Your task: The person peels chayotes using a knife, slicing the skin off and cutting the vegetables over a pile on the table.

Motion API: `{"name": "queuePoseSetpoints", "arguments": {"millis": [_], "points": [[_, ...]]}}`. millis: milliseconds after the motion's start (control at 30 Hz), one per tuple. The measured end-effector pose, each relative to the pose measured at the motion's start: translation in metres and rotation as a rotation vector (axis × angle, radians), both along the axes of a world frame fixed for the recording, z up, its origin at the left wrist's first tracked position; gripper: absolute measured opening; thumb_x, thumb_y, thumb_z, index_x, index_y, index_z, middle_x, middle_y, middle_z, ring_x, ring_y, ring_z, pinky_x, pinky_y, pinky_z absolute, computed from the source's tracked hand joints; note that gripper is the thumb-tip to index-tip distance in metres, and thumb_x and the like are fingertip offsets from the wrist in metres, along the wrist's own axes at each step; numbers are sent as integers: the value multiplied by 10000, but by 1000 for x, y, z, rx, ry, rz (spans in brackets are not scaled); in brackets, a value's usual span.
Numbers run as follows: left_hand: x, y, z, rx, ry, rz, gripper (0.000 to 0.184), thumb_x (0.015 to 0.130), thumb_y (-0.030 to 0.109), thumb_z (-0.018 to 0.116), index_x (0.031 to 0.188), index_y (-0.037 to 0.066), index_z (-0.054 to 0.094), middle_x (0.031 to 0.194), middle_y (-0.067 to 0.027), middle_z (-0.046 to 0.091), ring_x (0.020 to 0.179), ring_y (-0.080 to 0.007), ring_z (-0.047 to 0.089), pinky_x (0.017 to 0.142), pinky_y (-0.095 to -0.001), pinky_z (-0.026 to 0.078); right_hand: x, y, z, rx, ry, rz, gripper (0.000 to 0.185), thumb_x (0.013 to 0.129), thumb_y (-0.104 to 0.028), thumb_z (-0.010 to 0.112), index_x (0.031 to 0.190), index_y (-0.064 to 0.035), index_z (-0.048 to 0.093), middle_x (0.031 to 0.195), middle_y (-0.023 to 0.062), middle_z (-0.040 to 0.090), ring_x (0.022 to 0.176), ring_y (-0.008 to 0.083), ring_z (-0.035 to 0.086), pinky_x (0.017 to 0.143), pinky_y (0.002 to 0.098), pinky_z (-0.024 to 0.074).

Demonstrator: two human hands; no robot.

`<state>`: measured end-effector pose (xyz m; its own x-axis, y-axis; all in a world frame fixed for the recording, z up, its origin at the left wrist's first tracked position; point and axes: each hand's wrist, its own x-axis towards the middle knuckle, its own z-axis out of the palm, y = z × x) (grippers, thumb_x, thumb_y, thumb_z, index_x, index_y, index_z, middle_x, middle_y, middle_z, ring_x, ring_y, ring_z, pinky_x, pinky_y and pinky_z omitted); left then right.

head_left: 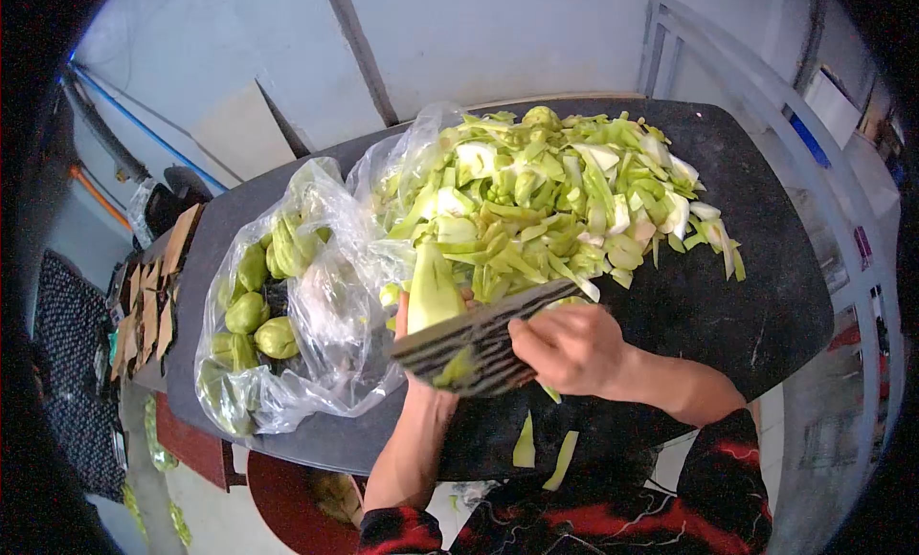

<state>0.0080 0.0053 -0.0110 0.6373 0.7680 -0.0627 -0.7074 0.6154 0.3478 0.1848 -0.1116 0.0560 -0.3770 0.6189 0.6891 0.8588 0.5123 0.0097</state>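
Note:
A partly peeled pale green chayote point(434, 289) stands upright in my left hand point(428, 392), whose fingers are mostly hidden behind a wide blade. My right hand point(574, 349) is closed round the handle end of this broad cleaver point(479, 343), which lies across the front of the chayote. A bit of green peel point(458, 367) sticks to the blade. Beyond both hands a large heap of green peels and slices point(546, 196) covers the back of the dark table point(756, 297). Two strips of peel point(524, 442) lie near the front edge.
At the left, a clear plastic bag point(335, 364) lies open with several whole chayotes point(247, 313) in it. A metal railing point(833, 163) runs along the right. Below the table's front left stands a red-brown round container point(287, 517).

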Motion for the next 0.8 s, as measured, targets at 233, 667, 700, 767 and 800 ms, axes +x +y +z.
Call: {"name": "queuePoseSetpoints", "arguments": {"millis": [233,667,700,767,800], "points": [[3,-20,17,67,19,3,592,969,536,407,1247,30,537,1082,-183,621,951,-300,606,810,-457,523,2,2,-4,30,-50,-54,118,789,-113,583,877,-36,572,620,22,544,542,165,610,463,299,496],[5,-22,27,-42,-156,-171,550,961,530,403,1235,76,546,1012,-185,599,871,-301,573,677,-407,494,52,38,-43,-192,98,-405,92,797,-68,583,855,-55,513,674,114,628,577,309,651,489,417,513],[6,-20,31,-28,-172,-172,550,961,530,403,1235,76,546,1012,-185,599,871,-301,573,677,-407,494,58,41,-37,-208,115,-450,126,766,-42,606,857,-41,518,698,131,638,602,334,650,510,426,511],[4,-20,31,-136,-179,-68,534,975,511,387,1237,72,540,1025,-178,600,888,-301,574,711,-410,485,60,37,-31,-230,121,-453,153,764,-51,623,874,-40,517,719,140,642,619,348,649,531,440,514],[8,-21,36,-228,-136,1,537,982,513,384,1249,72,533,1042,-171,601,898,-297,573,767,-423,474,58,33,-28,-260,145,-456,180,762,-60,639,891,-39,516,739,149,646,636,363,649,552,454,516]]}}
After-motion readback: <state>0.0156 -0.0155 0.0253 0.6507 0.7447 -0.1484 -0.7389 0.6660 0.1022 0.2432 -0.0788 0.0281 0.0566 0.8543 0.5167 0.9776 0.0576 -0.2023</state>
